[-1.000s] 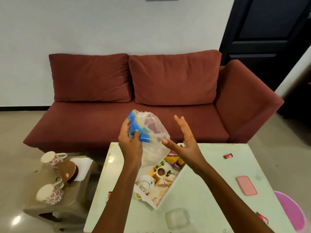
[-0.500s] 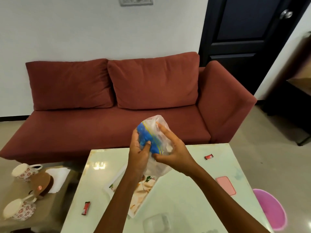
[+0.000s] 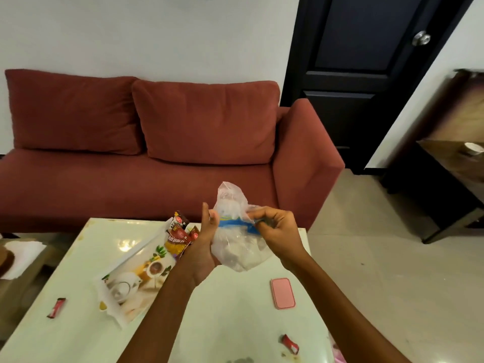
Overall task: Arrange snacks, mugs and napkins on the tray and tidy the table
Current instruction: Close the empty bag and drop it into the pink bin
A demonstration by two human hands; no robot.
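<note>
Above the table's far side I hold a crumpled clear plastic bag (image 3: 235,247) with a blue zip strip. My left hand (image 3: 207,242) supports it from the left and below. My right hand (image 3: 272,226) pinches the blue strip at its right end. The white tray (image 3: 125,305), printed with a teapot and cup, lies tilted on the pale table (image 3: 230,320) to the left of my arms. Several snack packets (image 3: 180,231) stand at the tray's far end. A white napkin (image 3: 18,255) lies on the low stool at the far left.
A red wrapper (image 3: 56,307) lies at the table's left edge and another red wrapper (image 3: 290,343) near the right front. A pink phone (image 3: 282,293) rests on the right side. A red sofa (image 3: 157,153) stands behind the table, a dark door (image 3: 366,74) at the back right.
My right hand came from open beside the bag to gripping its blue strip. The bag has been pulled flatter between both hands, and my view has swung right, away from the stool with the mugs.
</note>
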